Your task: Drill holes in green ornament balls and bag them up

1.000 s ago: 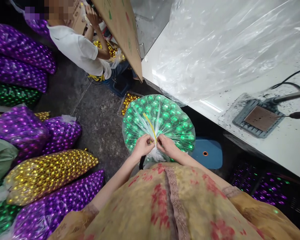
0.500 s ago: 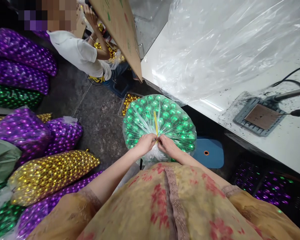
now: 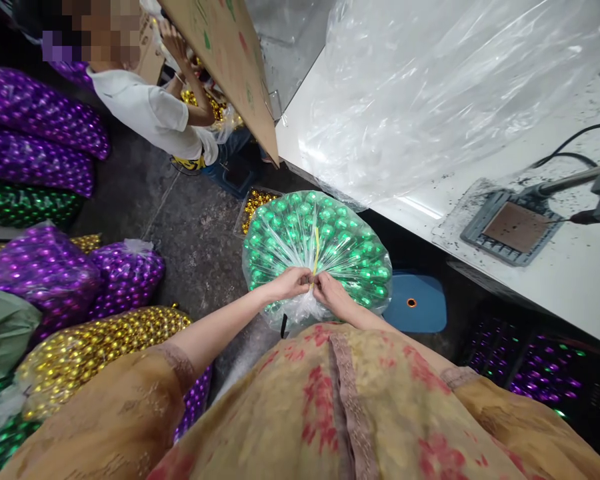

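A clear plastic bag full of shiny green balls stands upright in front of me, its top gathered into pleats. A thin yellow tie runs up from the gathered neck. My left hand pinches at the neck from the left, fingers closed on the tie. Close against it, my right hand is also closed at the tie, thumb and fingertips together. The exact grip of the fingertips is partly hidden. Below the hands, the loose bag mouth bunches toward my floral top.
Bags of purple balls and gold balls lie on the left. A co-worker in a white shirt sits beyond, beside a cardboard sheet. At right are a white table, a drill press and a blue stool.
Both hands stay at the bag's neck, with small finger movements around the tie. My left elbow has swung outward, and the yellow tie now leans right and looks narrower.
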{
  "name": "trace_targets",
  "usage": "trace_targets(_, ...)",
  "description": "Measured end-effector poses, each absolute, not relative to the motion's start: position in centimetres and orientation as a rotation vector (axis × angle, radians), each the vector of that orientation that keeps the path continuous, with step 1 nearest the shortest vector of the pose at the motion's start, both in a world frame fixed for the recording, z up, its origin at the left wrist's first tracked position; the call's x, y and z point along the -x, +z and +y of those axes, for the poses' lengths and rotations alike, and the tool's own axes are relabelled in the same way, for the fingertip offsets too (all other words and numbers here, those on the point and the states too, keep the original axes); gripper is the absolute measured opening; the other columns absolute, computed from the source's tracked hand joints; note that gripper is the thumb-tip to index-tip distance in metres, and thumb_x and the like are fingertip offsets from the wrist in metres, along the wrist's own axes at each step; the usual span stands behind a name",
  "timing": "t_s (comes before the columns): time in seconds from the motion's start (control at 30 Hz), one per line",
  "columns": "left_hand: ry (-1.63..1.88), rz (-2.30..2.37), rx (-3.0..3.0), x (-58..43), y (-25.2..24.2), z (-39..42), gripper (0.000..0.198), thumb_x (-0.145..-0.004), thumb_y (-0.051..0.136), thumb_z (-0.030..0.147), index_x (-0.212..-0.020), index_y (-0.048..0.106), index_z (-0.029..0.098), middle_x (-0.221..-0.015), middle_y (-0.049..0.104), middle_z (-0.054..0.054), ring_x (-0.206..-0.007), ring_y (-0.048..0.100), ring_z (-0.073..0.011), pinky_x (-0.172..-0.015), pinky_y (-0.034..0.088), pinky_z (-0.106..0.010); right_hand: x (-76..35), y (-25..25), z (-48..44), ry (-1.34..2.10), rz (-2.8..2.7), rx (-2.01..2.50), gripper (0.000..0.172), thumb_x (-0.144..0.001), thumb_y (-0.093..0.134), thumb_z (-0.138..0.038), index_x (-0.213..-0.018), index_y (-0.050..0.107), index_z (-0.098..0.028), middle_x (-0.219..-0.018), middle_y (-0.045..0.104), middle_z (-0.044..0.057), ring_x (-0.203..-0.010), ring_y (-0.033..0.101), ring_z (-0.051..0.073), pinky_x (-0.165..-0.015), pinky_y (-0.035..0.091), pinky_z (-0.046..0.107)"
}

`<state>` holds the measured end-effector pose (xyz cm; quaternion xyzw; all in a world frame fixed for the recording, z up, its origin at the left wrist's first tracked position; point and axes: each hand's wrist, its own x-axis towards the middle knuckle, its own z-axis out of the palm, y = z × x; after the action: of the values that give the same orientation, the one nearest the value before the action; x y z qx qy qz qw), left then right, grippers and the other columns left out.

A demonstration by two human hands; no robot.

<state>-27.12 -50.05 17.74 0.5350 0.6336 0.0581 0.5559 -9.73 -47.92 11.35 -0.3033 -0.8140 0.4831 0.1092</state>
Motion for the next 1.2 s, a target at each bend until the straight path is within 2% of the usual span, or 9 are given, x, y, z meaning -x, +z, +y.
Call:
trace_targets(0.17, 0.095, 1.514, -1.291, 27.0, 17.8, -50.1, 0.011, -0.075, 0.053, 0.016, -0.082, 0.061, 0.016, -0.055, 0.048, 0.005, -0.053, 0.045, -0.0111, -0.053, 0.032, -0.021, 9.3, 11.6, -47.8, 1.531, -2.306, 0.933, 0.003, -0.085, 0.043, -0.017, -0.085, 0.045, -0.019, -0.074, 0.052, 0.0, -0.065, 0.048, 0.012, -0.059, 0.035, 0.024)
trace_targets(0.3, 0.036, 1.58, -1.393, 26.6, 18.7, -49.7, 0.014, -0.081, 0.054, 0.017, -0.089, 0.065, 0.018, -0.062, 0.055, 0.0, -0.064, 0.053, -0.0168, -0.062, 0.036, -0.025, 9.2, 11.8, -47.4, 1.556, -2.295, 0.902, 0.003, -0.085, 0.044, -0.017, -0.085, 0.046, -0.019, -0.075, 0.052, 0.0, -0.066, 0.048, 0.012, -0.06, 0.035, 0.024)
trace_targets(0.43, -0.031, 1.569, -1.461, 26.4, 18.8, -49.2, 0.014, -0.082, 0.051, 0.013, -0.079, 0.065, 0.018, -0.067, 0.059, -0.004, -0.069, 0.058, -0.0206, -0.064, 0.036, -0.027, 9.4, 11.6, -47.4, 1.53, -2.316, 0.869, 0.005, -0.085, 0.043, -0.015, -0.084, 0.046, -0.019, -0.076, 0.05, 0.001, -0.067, 0.046, 0.013, -0.062, 0.035, 0.025)
trace_targets(0.57, -0.047, 1.483, -1.501, 26.9, 18.5, -48.6, 0.014, -0.082, 0.053, 0.013, -0.074, 0.062, 0.019, -0.063, 0.057, -0.002, -0.064, 0.055, -0.0185, -0.061, 0.033, -0.026, 9.6, 11.4, -47.5, 1.504, -2.331, 0.84, 0.006, -0.086, 0.042, -0.016, -0.084, 0.046, -0.019, -0.077, 0.05, 0.001, -0.07, 0.048, 0.014, -0.064, 0.037, 0.027)
trace_targets(0.9, 0.114, 1.46, -1.437, 28.0, 17.2, -50.1, 0.008, -0.08, 0.048, 0.017, -0.078, 0.055, 0.019, -0.061, 0.049, 0.003, -0.057, 0.042, -0.0125, -0.057, 0.03, -0.024, 9.7, 11.2, -47.6, 1.462, -2.302, 0.867, 0.006, -0.088, 0.045, -0.02, -0.087, 0.05, -0.019, -0.078, 0.053, 0.001, -0.069, 0.05, 0.012, -0.062, 0.039, 0.024)
trace_targets(1.03, 0.199, 1.483, -1.352, 28.3, 16.7, -51.2, 0.01, -0.08, 0.046, 0.021, -0.084, 0.055, 0.017, -0.063, 0.05, 0.005, -0.06, 0.044, -0.011, -0.059, 0.034, -0.022, 9.5, 11.2, -47.4, 1.437, -2.329, 0.841, 0.008, -0.091, 0.047, -0.02, -0.091, 0.054, -0.018, -0.085, 0.057, 0.003, -0.075, 0.054, 0.013, -0.067, 0.042, 0.024)
trace_targets(1.2, 0.271, 1.514, -1.282, 28.1, 16.3, -51.8, 0.009, -0.08, 0.048, 0.024, -0.083, 0.053, 0.017, -0.065, 0.05, 0.004, -0.063, 0.045, -0.0106, -0.061, 0.035, -0.022, 10.1, 10.7, -47.7, 1.385, -2.398, 0.848, 0.008, -0.091, 0.046, -0.016, -0.089, 0.054, -0.018, -0.087, 0.057, 0.006, -0.08, 0.056, 0.016, -0.072, 0.044, 0.028)
